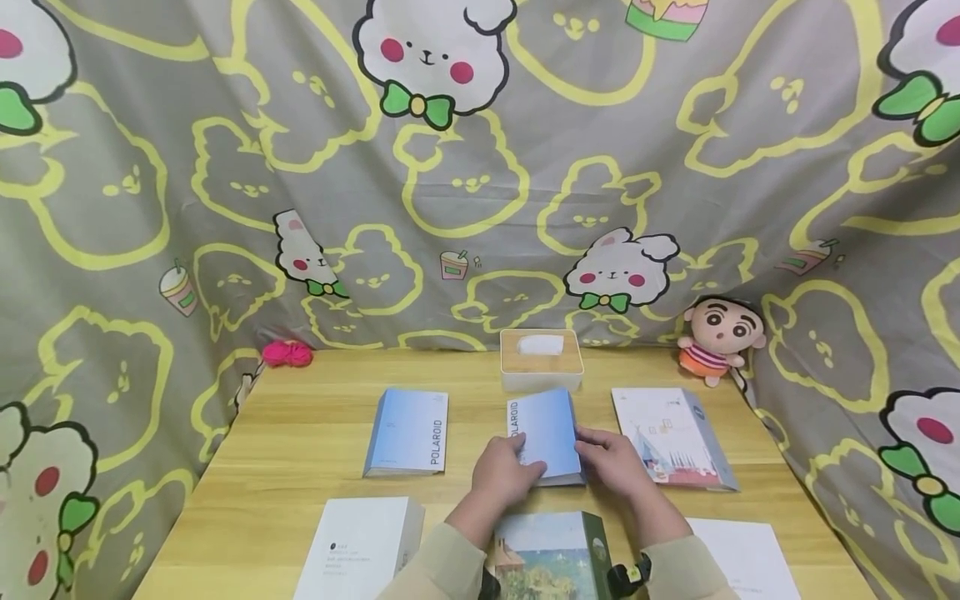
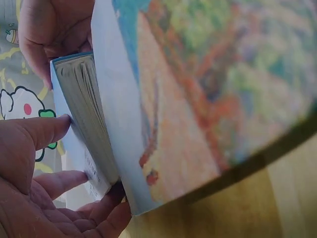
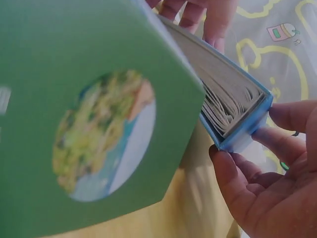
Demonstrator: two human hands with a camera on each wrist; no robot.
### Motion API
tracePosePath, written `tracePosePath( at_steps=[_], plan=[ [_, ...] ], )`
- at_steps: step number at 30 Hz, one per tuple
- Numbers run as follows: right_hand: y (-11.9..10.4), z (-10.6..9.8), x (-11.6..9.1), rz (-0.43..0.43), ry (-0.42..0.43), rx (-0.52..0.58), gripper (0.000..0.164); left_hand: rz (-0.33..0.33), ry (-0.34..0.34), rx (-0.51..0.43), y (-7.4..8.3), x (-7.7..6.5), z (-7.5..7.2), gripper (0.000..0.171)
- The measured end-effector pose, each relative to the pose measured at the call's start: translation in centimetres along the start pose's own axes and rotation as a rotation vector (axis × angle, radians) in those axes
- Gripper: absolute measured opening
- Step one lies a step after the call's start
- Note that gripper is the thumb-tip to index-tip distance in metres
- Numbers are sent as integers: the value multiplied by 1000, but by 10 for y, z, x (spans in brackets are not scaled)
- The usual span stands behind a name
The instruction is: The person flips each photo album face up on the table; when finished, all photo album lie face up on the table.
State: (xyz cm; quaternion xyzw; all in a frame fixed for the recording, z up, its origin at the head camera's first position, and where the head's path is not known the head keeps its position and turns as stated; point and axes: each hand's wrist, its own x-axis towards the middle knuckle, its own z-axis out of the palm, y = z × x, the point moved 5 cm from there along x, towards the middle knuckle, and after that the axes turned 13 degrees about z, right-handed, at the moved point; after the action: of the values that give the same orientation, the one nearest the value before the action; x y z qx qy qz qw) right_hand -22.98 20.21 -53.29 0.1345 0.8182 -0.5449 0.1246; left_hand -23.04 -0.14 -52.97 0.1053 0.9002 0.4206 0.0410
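Observation:
A thick blue photo album [image 1: 553, 433] marked POLAROID lies at the middle of the table, its spine facing right. At its left edge my left hand [image 1: 501, 473] grips it, thumb over the front cover. From the other side my right hand [image 1: 618, 468] holds the spine edge between thumb and fingers. The left wrist view shows the album's page block [image 2: 81, 89] end-on, partly covered by a painting-print album [image 2: 198, 99] close to the camera. In the right wrist view, that album's green spine [image 3: 29, 148] hides part of the blue one.
Another blue album [image 1: 408, 433] lies left, and a white illustrated album [image 1: 663, 433] right. White boxes or albums [image 1: 356, 546] [image 1: 750, 558] flank the painting-print album in front. Behind stand a tissue box [image 1: 517, 364], a plush doll [image 1: 720, 333] and a pink bundle [image 1: 287, 353] against a patterned curtain.

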Motion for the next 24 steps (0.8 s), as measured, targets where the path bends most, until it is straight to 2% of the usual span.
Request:
tracePosePath(
  at_steps=[8,11,18,24],
  plan=[
    [-9,-5,-6,-20,43,96,43,60,-28,-28,5,1,0,64],
    [-13,-8,-9,-44,95,87,44,76,-37,-87,6,1,2,61],
    [-22,-13,-18,-119,163,135,49,170,2,-110,9,2,3,45],
    [-23,-8,-18,-123,169,182,51,173,-18,-170,8,3,3,48]
  ],
)
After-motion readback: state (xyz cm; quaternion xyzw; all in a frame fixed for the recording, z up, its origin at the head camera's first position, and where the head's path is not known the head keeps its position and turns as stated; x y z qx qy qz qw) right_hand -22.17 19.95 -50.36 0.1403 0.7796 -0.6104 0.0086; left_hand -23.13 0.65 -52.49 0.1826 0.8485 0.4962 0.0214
